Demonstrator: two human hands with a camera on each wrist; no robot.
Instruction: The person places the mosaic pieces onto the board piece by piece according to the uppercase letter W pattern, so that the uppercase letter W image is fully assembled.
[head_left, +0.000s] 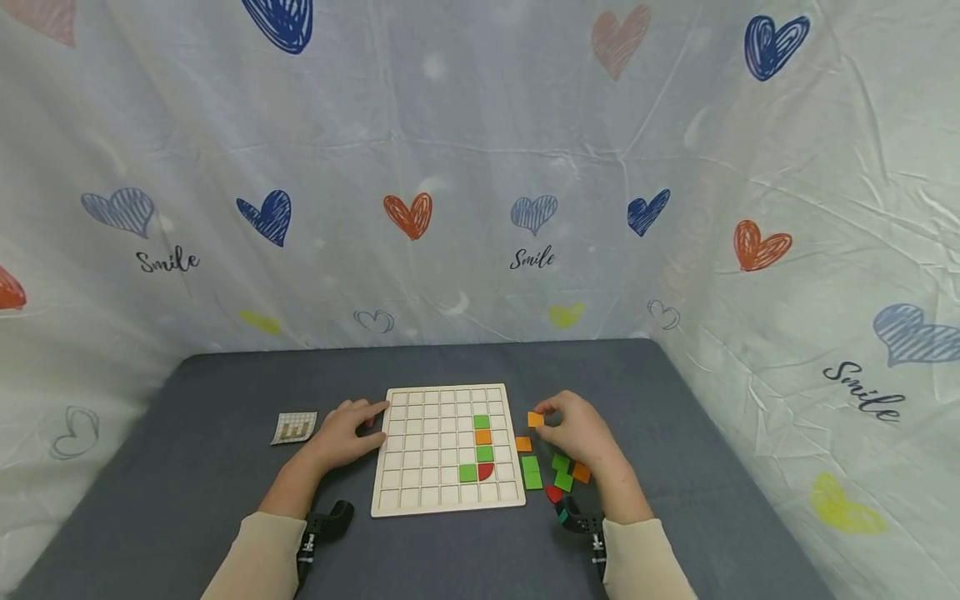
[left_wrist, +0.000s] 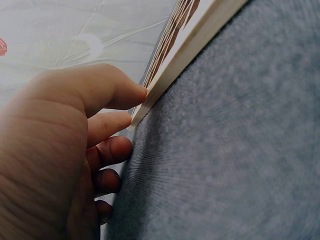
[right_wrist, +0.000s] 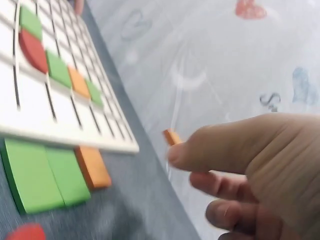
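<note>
A pale grid board (head_left: 420, 450) lies on the table, with several green tiles, an orange tile (head_left: 483, 437) and a red quarter-round tile (head_left: 486, 472) in its cells. At its left edge my left hand (head_left: 343, 435) rests thumb and index fingertip against the rim; the left wrist view has both tips on the board's side (left_wrist: 170, 75). Beyond the right edge, my right hand (head_left: 581, 427) pinches an orange square tile (head_left: 535, 419) between thumb and fingers, above the tabletop. Mostly hidden behind the thumb in the right wrist view, the held tile (right_wrist: 171, 136) shows one corner.
Right of the board lie a loose orange tile (head_left: 523, 444), two adjoining green tiles (head_left: 532, 472) and a small pile of green tiles (head_left: 562, 481) with an orange one (head_left: 581, 472). A red tile (head_left: 553, 493) sits nearer me. A printed card (head_left: 294, 427) lies left of my left hand.
</note>
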